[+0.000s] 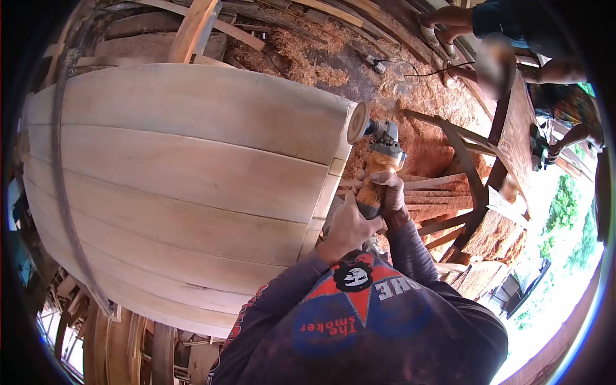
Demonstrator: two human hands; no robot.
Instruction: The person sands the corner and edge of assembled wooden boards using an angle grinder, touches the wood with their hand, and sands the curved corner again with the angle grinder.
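An orange and black angle grinder (383, 157) with a round sanding disc (358, 122) is held in both hands. My right hand (389, 191) is wrapped around its body, thumb on top. Lower down, my left hand (351, 230) grips the black rear end of the handle. The disc stands on edge at the upper right end of a wide panel of pale planks (192, 151), against or very close to the narrow end strip (333, 168). Exact contact is hard to make out.
A dark curved bar (59, 154) crosses the panel's left side. Wood shavings (321, 48) cover the ground beyond. A cable (423, 74) runs across them. At upper right are other people, one hand at a dark tool (539, 151) on a large board (516, 138). Timber frames stand at right.
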